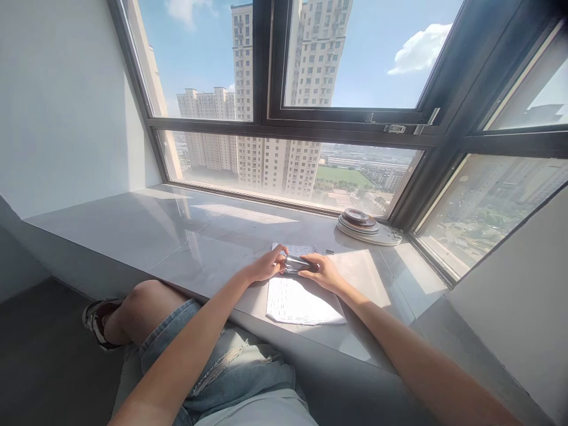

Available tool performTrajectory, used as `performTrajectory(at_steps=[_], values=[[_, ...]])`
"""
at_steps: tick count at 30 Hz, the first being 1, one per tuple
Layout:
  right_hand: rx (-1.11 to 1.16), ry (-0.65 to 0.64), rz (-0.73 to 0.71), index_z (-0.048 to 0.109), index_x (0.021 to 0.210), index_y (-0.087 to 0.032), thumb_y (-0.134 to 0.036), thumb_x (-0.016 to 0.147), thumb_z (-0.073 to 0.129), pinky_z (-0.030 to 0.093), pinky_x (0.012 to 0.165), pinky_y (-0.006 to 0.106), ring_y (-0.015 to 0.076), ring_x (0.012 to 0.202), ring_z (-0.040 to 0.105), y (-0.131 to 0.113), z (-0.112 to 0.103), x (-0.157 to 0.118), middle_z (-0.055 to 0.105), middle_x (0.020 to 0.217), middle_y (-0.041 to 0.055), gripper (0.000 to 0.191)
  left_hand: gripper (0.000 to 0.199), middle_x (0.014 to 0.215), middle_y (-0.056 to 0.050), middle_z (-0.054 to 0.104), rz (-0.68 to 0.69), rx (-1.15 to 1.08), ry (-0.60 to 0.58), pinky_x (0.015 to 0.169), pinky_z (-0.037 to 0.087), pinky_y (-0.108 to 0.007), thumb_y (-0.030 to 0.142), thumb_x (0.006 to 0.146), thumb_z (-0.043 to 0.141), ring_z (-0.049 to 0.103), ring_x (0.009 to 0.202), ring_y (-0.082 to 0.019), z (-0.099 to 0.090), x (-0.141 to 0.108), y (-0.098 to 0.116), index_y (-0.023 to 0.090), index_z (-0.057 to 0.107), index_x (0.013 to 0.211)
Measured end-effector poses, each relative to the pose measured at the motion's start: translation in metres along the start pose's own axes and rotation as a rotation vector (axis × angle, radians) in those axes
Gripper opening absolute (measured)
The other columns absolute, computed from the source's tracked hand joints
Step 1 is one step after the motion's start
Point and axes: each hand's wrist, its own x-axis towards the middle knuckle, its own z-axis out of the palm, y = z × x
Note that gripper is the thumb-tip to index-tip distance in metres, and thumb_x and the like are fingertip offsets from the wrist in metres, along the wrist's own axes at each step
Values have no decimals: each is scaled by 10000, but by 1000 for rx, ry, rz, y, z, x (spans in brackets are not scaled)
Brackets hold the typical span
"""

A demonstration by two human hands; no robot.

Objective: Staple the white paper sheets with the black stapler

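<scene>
Over a stack of printed papers [304,303] on the window ledge, I hold a shiny black and silver stapler [293,264] between my two hands. My left hand [268,264] grips its left end, with the thumb and fingers bent around it. At its right end my right hand [325,272] is closed, the fingers along the top and the thumb below. The stapler lies sideways, and my fingers hide both its ends. A small dark strip [329,252] lies on the ledge just beyond my right hand; it is too small to make out.
A pile of round plates or lids [359,222] stands on a flat board [390,236] in the far right corner of the ledge [199,236]. Dark-framed windows [284,121] rise behind it. White walls [71,106] bound the left and right. My legs are beside the ledge's front edge.
</scene>
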Motion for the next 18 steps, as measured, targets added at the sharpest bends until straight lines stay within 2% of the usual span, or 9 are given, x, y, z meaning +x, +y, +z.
performTrajectory(at_steps=[2, 4, 9, 13, 16, 18], values=[[-52, -19, -28, 700, 1172, -191, -469, 859, 721, 497, 811, 352, 243, 906, 652, -4, 1, 2, 718, 1038, 86, 419, 353, 763, 45, 569, -16, 17, 18, 694, 425, -253, 141, 863, 494, 569, 719, -140, -2, 0, 3, 246, 410, 1189], [-82, -64, -53, 684, 1115, -195, -443, 868, 702, 477, 778, 324, 224, 876, 638, -9, -2, 3, 710, 1003, 65, 351, 308, 729, 55, 558, -32, 82, 84, 666, 402, -242, 170, 887, 490, 542, 662, -128, -5, -1, 3, 237, 437, 1183], [-85, -235, -71, 625, 903, -194, -401, 846, 688, 390, 635, 256, 148, 693, 538, -20, -25, 0, 650, 806, -11, 224, 190, 573, 80, 435, -107, 453, 303, 595, 308, -251, 182, 927, 420, 401, 521, -133, -15, -6, -9, 234, 539, 1066], [-87, -388, -84, 612, 853, -191, -341, 812, 687, 394, 627, 246, 146, 699, 537, -19, -51, -6, 639, 795, -12, 173, 196, 585, 59, 482, -154, 596, 312, 595, 291, -263, 176, 913, 441, 430, 527, -151, -19, -8, -18, 243, 577, 1037], [-88, -523, 17, 640, 855, -191, -335, 800, 697, 398, 590, 245, 152, 666, 562, -10, -68, -11, 667, 786, -5, 164, 186, 581, 44, 483, -163, 620, 282, 590, 286, -270, 175, 893, 467, 426, 519, -157, -18, -9, -17, 248, 600, 1001], [-94, -574, 75, 666, 859, -195, -398, 800, 720, 413, 576, 252, 164, 659, 582, -2, -77, -14, 682, 784, 1, 218, 185, 569, 39, 473, -172, 617, 263, 587, 285, -275, 175, 882, 474, 417, 510, -160, -17, -9, -14, 247, 612, 981]])
